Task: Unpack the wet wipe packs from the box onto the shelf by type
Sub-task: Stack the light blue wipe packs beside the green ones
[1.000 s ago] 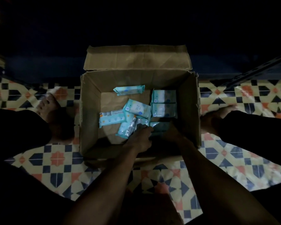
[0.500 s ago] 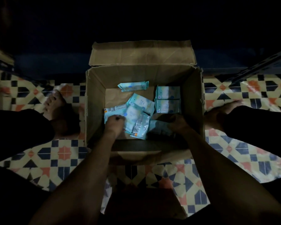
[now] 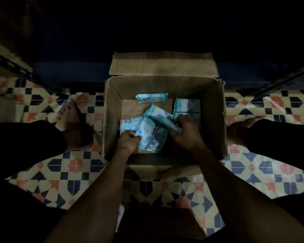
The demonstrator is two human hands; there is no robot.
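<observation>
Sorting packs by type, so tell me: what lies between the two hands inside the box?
In the head view, a clear-fronted wipe pack lies between left hand and right hand.

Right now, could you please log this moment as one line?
left hand: grips pack | right hand: grips pack | box: packs remain

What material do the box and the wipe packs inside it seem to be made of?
The box looks like plain brown cardboard, matte, with creased flaps and a torn rim. The wipe packs look like thin plastic film, slightly glossy, with crimped ends and printed labels; the dim light leaves this uncertain.
</observation>
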